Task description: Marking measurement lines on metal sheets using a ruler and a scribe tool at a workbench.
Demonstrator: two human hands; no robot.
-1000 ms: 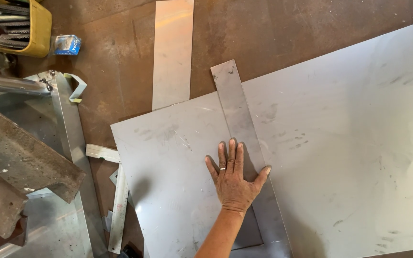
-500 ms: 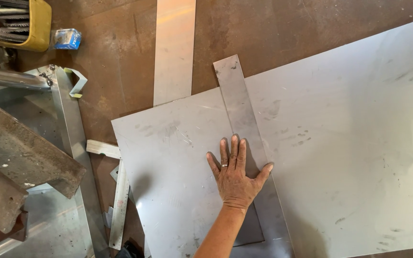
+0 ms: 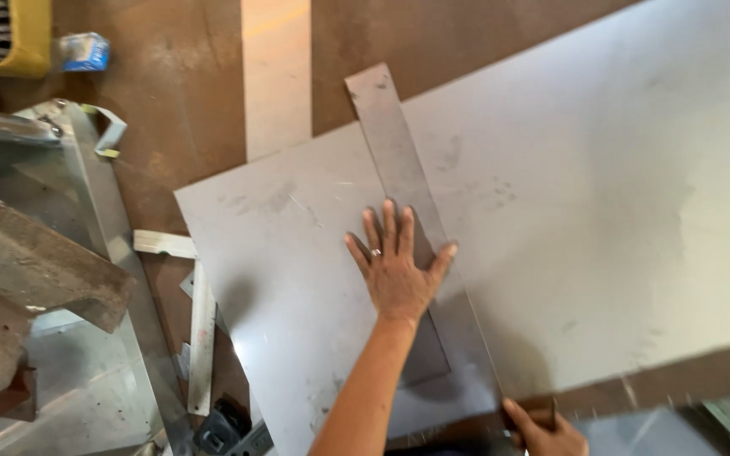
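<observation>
Right hand newly at metal sheet's near edge.

A small blue-and-white packet lies beside the yellow bin.

Daylight pours in from the right, washing the big steel sheet into pale glare there. The left hand casts a soft shadow on the sheet below it. Motion blur smears the whole frame, worst along the bottom edge, where the right hand turns fuzzy.
</observation>
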